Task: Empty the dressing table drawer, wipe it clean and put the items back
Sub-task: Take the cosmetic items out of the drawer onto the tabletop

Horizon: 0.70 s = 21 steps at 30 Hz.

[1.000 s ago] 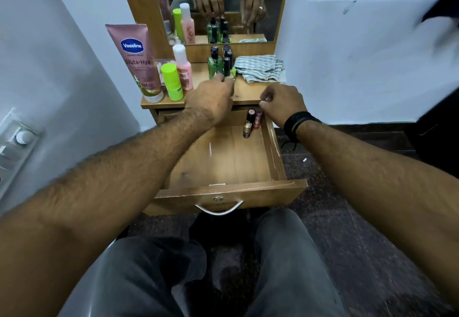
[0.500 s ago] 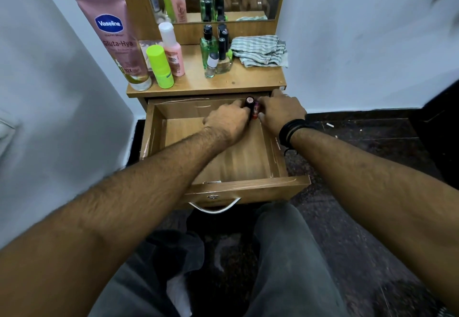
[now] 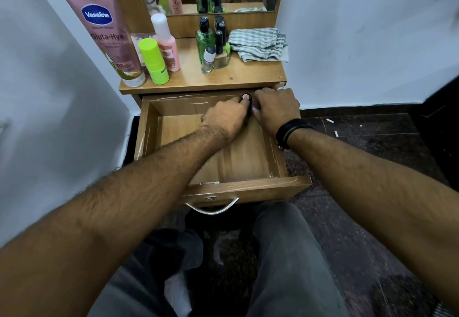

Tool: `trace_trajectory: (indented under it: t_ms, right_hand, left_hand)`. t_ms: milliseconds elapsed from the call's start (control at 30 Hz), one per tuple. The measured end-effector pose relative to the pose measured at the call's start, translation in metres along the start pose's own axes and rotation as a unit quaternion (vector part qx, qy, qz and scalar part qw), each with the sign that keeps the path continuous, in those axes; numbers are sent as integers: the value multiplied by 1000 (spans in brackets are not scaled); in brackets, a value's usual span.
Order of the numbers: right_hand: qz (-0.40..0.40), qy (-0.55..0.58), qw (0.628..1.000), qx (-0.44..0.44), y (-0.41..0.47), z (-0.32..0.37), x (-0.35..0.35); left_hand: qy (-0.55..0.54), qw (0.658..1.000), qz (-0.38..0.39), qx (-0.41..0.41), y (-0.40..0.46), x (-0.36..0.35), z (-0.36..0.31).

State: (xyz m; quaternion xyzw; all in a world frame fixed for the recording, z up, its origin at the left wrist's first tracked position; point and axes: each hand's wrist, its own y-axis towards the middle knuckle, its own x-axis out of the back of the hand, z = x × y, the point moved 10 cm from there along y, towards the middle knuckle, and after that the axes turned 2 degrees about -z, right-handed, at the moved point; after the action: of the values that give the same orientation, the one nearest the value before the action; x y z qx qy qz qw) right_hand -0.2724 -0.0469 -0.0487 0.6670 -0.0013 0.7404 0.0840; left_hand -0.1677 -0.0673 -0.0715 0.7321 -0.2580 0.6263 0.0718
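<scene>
You had both hands at the back right corner of the open drawer (image 3: 154,142). Your left hand (image 3: 224,117) had its fingers closed narrowly on a small upright lipstick (image 3: 246,97), while your right hand (image 3: 275,110) curled beside it; what it gripped I could not tell. The bottles (image 3: 211,50) and cloth (image 3: 258,43) stood on the tabletop (image 3: 248,73), likely parked there to clear the drawer for wiping.
</scene>
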Motion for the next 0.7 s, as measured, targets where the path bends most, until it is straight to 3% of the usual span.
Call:
trace_trajectory:
  t_ms: [333,500,700]
  right_hand:
    - [-5,60,997,-37,-3,-5,13]
    - [-14,122,991,-45,-9,-1,44]
    - [-92,238,966,-38,3,18,100]
  left_hand:
    - [48,996,-48,-62,-18,23,2]
    - [90,992,-72,-58,-35,76,20]
    - [78,987,-141,-20,-45,157,47]
